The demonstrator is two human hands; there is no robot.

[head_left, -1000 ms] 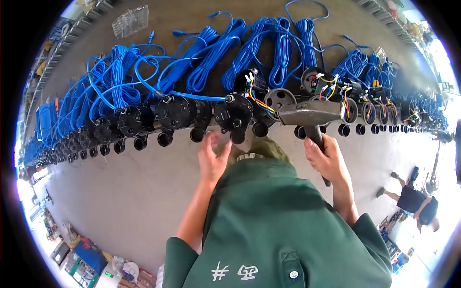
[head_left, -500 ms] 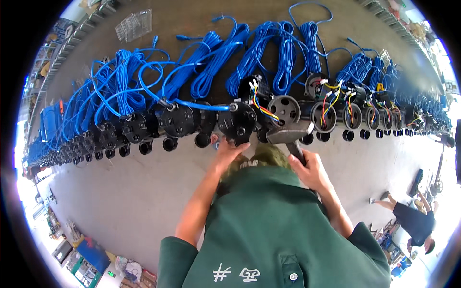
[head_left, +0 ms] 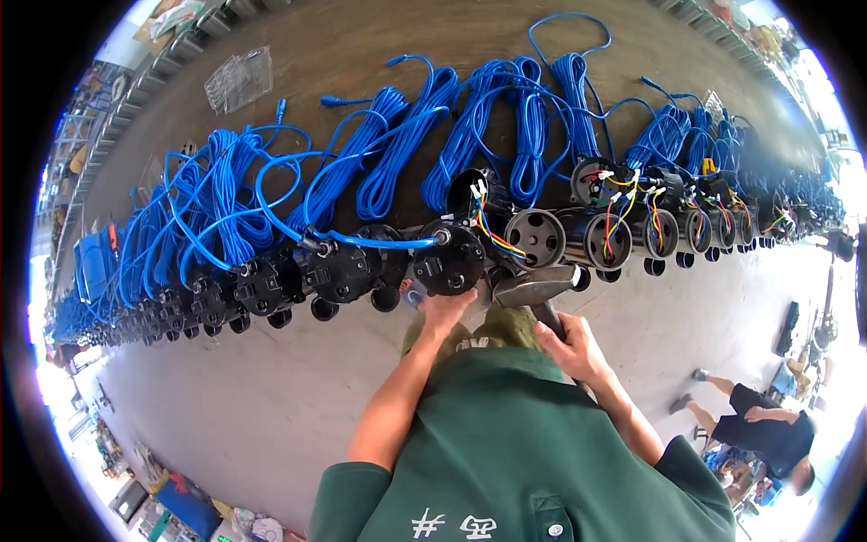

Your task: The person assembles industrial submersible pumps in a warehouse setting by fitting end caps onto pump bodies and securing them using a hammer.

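The right hand (head_left: 571,345) is clenching a hammer (head_left: 535,287) by its handle, head sitting at the hand's eleven o'clock. The left hand (head_left: 444,310) is pressing its fingers against a black round cap (head_left: 450,257), at twelve o'clock, on the bench edge (head_left: 298,190) among blue cable coils (head_left: 397,149).

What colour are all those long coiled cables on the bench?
The coiled cables are bright blue, seen best in the head view, the only one here.

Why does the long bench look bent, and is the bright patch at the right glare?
Head view: the fisheye lens bows the straight bench toward the rim; a black ring frames the picture; daylight washes out the right edge; the hammer in the right hand stays sharp.
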